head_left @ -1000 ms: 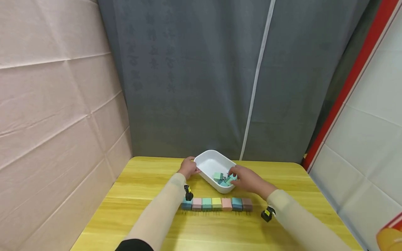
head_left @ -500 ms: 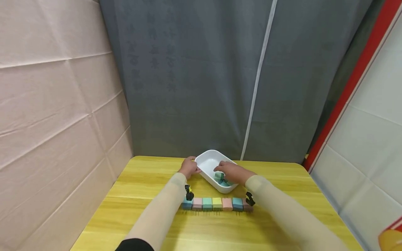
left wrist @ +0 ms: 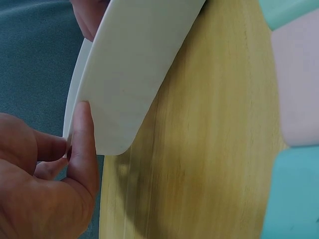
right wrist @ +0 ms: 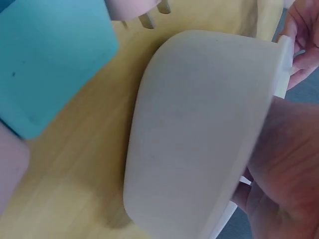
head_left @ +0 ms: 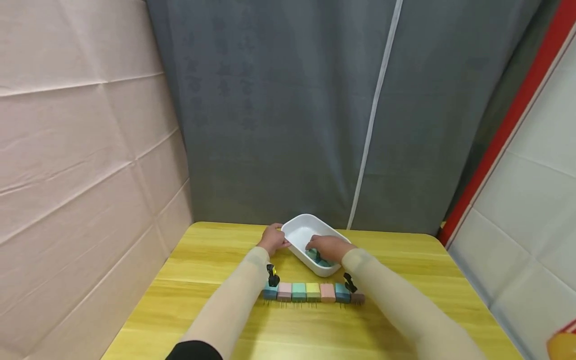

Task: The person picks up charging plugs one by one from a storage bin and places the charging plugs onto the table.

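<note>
A white rectangular basin (head_left: 297, 229) stands tilted in angle on the table, a cluster of green and teal blocks (head_left: 312, 255) at its near end. My left hand (head_left: 272, 240) pinches the basin's rim at its left corner; in the left wrist view a finger lies along the outer wall. My right hand (head_left: 330, 248) reaches down over the right side into the basin, above the blocks. Its fingertips are hidden behind the wall in the right wrist view, so any hold cannot be seen. In front runs a row of pastel plug-like blocks (head_left: 299, 292) with metal prongs.
The yellow wooden table (head_left: 216, 280) ends at a grey curtain (head_left: 279, 125) behind the basin. Pale cloth walls stand to the left and right. A red and yellow object (head_left: 562, 345) shows at the lower right corner.
My right hand has moved left and deeper over the basin's blocks, its forearm now covering the row's right end. The left hand keeps its grip on the rim. The view has shifted slightly.
</note>
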The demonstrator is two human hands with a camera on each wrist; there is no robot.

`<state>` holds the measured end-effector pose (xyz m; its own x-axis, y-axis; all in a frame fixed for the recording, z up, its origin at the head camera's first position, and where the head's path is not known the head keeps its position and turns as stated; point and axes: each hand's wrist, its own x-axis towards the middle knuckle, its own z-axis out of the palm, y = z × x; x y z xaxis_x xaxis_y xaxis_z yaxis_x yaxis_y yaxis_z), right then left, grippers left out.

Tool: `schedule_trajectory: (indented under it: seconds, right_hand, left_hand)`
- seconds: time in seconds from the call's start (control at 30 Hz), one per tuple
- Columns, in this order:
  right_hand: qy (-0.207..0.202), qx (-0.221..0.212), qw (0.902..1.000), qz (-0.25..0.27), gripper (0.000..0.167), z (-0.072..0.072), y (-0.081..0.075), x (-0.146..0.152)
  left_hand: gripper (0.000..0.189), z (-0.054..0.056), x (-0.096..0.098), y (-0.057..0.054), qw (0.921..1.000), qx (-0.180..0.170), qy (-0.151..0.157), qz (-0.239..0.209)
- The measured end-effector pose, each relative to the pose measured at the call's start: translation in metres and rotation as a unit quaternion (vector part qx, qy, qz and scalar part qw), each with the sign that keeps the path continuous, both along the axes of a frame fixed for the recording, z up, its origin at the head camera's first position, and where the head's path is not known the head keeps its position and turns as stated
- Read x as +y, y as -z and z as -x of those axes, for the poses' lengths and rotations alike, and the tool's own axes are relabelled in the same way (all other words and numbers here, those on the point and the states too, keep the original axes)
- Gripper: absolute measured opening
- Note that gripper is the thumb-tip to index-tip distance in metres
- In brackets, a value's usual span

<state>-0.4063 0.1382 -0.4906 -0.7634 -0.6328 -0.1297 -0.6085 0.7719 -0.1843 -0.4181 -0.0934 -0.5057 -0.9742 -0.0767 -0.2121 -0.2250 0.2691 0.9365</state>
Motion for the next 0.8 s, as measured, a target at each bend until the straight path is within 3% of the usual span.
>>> schedule_trajectory:
  seconds: [0.17,0.3,0.57,0.8]
  right_hand:
    - [-0.023,0.039,0.9988,-0.017,0.039,0.001,0.001,-0.002]
    - [-0.008,0.039,0.9991,-0.016,0.039,0.006,0.006,-0.003]
    - [0.010,0.050,0.9987,-0.001,0.041,0.009,0.011,0.001]
    - [0.034,0.042,0.9979,0.036,0.049,0.009,0.012,0.003]
  left_hand:
    - [0.055,-0.004,0.001,-0.001,0.9999,0.008,-0.001,0.009]
    - [0.055,-0.006,0.001,-0.002,0.9999,0.011,0.001,0.013]
    - [0.057,0.004,0.000,0.006,1.0000,0.005,-0.003,0.007]
    - [0.057,0.003,0.001,0.005,1.0000,0.006,-0.004,-0.004]
